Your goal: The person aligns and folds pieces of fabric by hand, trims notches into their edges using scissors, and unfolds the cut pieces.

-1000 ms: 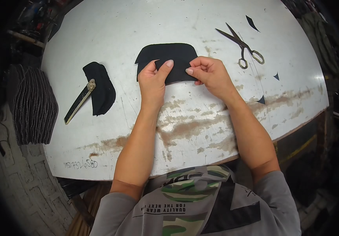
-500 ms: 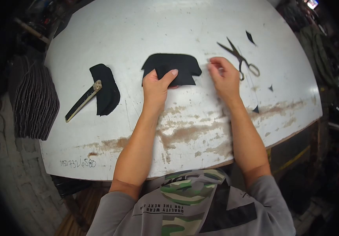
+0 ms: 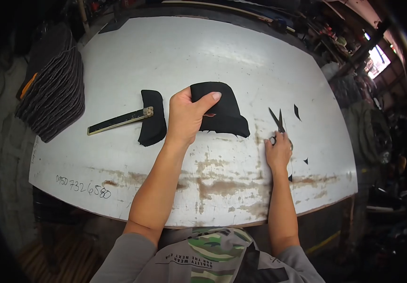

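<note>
White table (image 3: 213, 56), wide open beyond the scissors (image 3: 280, 121) (right hand (image 3: 279, 150) there).

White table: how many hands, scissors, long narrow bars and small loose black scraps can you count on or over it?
Hands: 2, left hand and right hand
Scissors: 1
Bar: 1
Small black scraps: 3
Total: 7

The tabletop (image 3: 189, 52) is white, smooth and faintly glossy, its sheen broken by rough brown stains and scuffs near the front edge. The folded piece (image 3: 222, 106) and the stacked pieces (image 3: 152, 127) look like matt black cloth, while the tall pile (image 3: 55, 94) at left shows dark, coarse, fuzzy layers. Dark metal scissor blades (image 3: 278, 120) look dull, and the shirt (image 3: 175, 264) is soft grey cloth with a camouflage print.
</note>
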Available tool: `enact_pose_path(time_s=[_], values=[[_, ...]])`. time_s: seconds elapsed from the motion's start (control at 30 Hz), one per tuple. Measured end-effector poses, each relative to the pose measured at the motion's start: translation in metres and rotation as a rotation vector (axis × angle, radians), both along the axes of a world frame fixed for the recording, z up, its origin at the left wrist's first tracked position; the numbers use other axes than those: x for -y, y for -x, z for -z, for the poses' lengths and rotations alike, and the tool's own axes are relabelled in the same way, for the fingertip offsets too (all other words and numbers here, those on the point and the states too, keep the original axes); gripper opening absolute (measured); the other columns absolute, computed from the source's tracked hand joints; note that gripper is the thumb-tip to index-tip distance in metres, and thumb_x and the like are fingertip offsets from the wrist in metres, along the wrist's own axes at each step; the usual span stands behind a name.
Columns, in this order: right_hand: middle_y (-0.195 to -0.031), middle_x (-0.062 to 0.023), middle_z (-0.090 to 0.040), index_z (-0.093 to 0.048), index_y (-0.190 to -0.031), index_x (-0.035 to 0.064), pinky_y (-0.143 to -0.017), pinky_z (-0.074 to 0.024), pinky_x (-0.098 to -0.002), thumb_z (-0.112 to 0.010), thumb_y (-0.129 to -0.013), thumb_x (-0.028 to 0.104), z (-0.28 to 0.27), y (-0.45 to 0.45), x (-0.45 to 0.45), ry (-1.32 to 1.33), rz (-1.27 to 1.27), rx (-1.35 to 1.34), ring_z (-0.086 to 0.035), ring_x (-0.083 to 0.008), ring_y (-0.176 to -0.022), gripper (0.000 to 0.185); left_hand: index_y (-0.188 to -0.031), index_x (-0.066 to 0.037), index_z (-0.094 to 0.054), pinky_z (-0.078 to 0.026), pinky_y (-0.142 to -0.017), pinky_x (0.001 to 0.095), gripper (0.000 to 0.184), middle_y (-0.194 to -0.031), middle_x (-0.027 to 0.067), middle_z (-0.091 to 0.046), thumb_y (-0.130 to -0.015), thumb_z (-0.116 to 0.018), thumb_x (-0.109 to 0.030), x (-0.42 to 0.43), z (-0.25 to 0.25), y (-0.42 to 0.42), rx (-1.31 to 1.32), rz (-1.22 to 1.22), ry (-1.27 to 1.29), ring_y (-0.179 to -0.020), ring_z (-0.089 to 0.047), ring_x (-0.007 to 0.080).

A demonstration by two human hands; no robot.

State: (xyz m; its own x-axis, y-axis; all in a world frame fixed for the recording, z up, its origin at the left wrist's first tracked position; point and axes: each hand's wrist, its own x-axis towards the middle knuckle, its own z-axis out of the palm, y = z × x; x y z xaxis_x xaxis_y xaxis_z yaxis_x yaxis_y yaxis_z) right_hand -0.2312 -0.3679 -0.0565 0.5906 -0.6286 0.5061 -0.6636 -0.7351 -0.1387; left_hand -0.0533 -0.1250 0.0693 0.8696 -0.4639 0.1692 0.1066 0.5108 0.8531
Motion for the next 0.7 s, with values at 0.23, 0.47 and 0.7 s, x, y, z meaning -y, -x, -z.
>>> enact_pose_path(time_s=[0.23, 0.47, 0.7], values=[[-0.115, -0.0155, -0.062, -0.063, -0.112, 0.0062, -0.088, -0.0469, -0.0469, -0.066, -0.086, 0.018, -0.01, 0.025, -0.003, -0.166, -0.089, -0.019, -0.058, -0.0375, -0.107, 0.028, -0.101, -0.001, -0.069, -0.052, -0.065, 0.0264, 0.021, -0.089, 0.006, -0.072, -0.086, -0.073, -0.014, -0.007, -0.01, 0.0, 0.013, 0.076, -0.041, -0.075, -0.067, 0.0125], [-0.11, -0.018, -0.061, -0.06, -0.116, 0.0066, -0.082, -0.0497, -0.0468, -0.064, -0.084, 0.006, -0.03, 0.048, -0.015, -0.266, 0.011, -0.096, -0.061, -0.0395, -0.097, 0.032, -0.099, 0.003, -0.067, -0.054, -0.062, 0.0244, 0.022, -0.087, 0.0085, -0.071, -0.083, -0.074, -0.012, -0.008, -0.018, 0.009, 0.001, 0.213, -0.061, -0.072, -0.067, 0.0117], [-0.1, -0.0205, -0.064, -0.059, -0.115, 0.0063, -0.078, -0.0499, -0.0487, -0.06, -0.08, 0.001, -0.038, 0.099, -0.024, -0.298, 0.091, -0.218, -0.063, -0.0406, -0.092, 0.035, -0.099, 0.006, -0.067, -0.057, -0.066, 0.025, 0.021, -0.087, 0.0097, -0.071, -0.083, -0.073, -0.006, -0.002, -0.015, 0.023, -0.016, 0.314, 0.006, -0.073, -0.068, 0.0129]])
